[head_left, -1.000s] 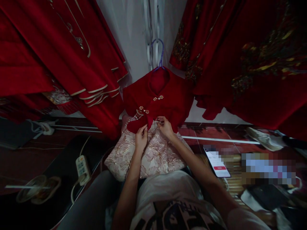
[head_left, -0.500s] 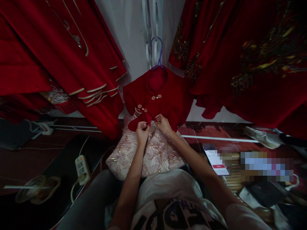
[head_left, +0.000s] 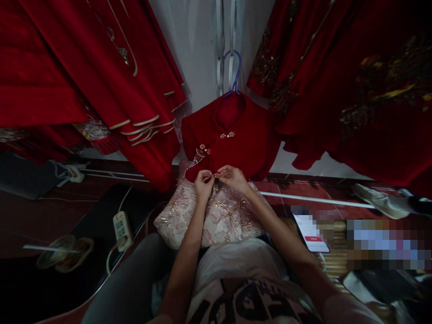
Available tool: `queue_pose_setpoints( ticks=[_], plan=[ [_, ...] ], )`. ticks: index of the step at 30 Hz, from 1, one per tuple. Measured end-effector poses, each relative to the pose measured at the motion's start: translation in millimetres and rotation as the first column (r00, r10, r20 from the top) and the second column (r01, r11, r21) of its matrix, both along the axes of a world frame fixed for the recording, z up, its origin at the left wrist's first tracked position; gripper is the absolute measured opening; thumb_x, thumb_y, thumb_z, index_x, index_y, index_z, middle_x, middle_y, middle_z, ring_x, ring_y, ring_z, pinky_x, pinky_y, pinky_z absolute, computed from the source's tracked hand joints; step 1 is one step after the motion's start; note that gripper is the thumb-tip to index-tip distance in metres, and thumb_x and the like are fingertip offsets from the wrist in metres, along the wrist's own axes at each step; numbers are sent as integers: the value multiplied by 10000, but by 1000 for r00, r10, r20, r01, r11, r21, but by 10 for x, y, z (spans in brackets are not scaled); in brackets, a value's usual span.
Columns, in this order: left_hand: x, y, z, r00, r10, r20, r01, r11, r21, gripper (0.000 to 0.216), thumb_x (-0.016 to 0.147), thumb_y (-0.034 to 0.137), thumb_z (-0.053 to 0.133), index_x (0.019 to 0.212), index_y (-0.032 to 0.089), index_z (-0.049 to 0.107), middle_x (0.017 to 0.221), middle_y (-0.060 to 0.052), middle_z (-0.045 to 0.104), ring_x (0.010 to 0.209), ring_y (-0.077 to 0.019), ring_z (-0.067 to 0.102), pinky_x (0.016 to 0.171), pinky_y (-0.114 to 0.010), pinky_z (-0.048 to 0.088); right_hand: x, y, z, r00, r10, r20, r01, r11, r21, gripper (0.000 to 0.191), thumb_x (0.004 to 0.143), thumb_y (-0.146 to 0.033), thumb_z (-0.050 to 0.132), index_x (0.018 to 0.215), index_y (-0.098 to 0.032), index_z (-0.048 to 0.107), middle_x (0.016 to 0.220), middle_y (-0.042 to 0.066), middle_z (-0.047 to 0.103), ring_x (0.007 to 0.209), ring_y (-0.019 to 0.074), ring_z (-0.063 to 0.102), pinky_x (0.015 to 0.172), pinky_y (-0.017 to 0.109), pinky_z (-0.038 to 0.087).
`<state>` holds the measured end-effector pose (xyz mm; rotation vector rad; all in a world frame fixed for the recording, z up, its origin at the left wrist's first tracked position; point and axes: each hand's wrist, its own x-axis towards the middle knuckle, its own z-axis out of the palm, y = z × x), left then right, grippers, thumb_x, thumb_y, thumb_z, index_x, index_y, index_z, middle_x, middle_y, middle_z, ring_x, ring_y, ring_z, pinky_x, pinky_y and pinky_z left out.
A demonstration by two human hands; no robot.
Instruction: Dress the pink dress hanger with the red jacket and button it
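A red jacket (head_left: 243, 150) with a stand collar hangs before me on a purple hanger (head_left: 239, 67). One beaded clasp (head_left: 227, 135) sits below its collar, and a tasselled beaded clasp (head_left: 201, 153) lies on its left side. At the lower edge, a small beaded clasp (head_left: 216, 176) shows between my fingertips. My left hand (head_left: 204, 183) pinches the clasp's left end. From the other side, my right hand (head_left: 233, 176) pinches its right end, thumb and forefinger together. Pale pink brocade fabric (head_left: 232, 220) with gold threads lies under both hands, across my lap.
Red garments (head_left: 135, 90) hang on the left, and more red garments (head_left: 337, 117) with gold embroidery hang on the right. A power strip (head_left: 122, 230) and plastic containers (head_left: 64, 254) rest on a black surface. A lit phone (head_left: 310, 230) lies to my right, near a shoe (head_left: 381, 201).
My hands have come closer together at the jacket's lower edge, and a beaded clasp now shows between them. The whole view has shifted slightly.
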<state>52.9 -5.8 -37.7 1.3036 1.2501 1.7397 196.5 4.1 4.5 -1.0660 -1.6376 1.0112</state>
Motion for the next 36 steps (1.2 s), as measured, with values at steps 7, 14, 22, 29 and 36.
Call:
queue_pose_setpoints(
  ticks=[7, 14, 22, 29, 36],
  plan=[
    [-11, -12, 13, 999, -20, 38, 21, 1000, -13, 217, 691, 201, 673, 902, 172, 633, 879, -36, 664, 794, -116, 634, 785, -265, 537, -149, -64, -77, 991, -133, 8, 128, 972, 198, 188, 830, -308, 621, 968, -182, 623, 871, 39, 669, 753, 127, 640, 722, 253, 537],
    [-22, -26, -4, 998, -31, 57, 33, 998, -45, 227, 716, 241, 673, 929, 165, 681, 942, -68, 707, 856, -143, 669, 820, -295, 550, -191, -92, -161, 970, -240, 31, 222, 933, 284, 165, 872, -322, 585, 961, -191, 632, 905, 39, 665, 799, 149, 642, 775, 280, 523],
    [-52, -10, -45, 1000, 4, -24, -6, 997, -81, 191, 706, 282, 705, 850, 157, 700, 860, -63, 725, 783, -156, 684, 790, -328, 568, -243, -32, -112, 958, -278, 70, 252, 933, 258, 170, 885, -326, 551, 954, -196, 637, 941, 58, 653, 816, 150, 642, 791, 270, 519],
    [-49, -12, -36, 998, 60, 8, -60, 998, 7, 274, 746, 220, 633, 1012, 195, 574, 973, -42, 622, 798, -103, 611, 704, -226, 547, 17, 39, -65, 991, -61, 119, 51, 995, 86, 241, 830, -274, 596, 1060, -203, 612, 981, 46, 679, 753, 126, 653, 676, 245, 535],
    [-34, -35, -1, 998, 62, -17, -62, 998, 27, 226, 778, 278, 641, 974, 193, 566, 950, -41, 593, 779, -99, 578, 641, -194, 528, 361, 163, 26, 993, -115, -15, 116, 993, 37, 211, 825, -291, 554, 981, -167, 621, 857, 44, 670, 633, 121, 642, 590, 242, 523]
  ],
)
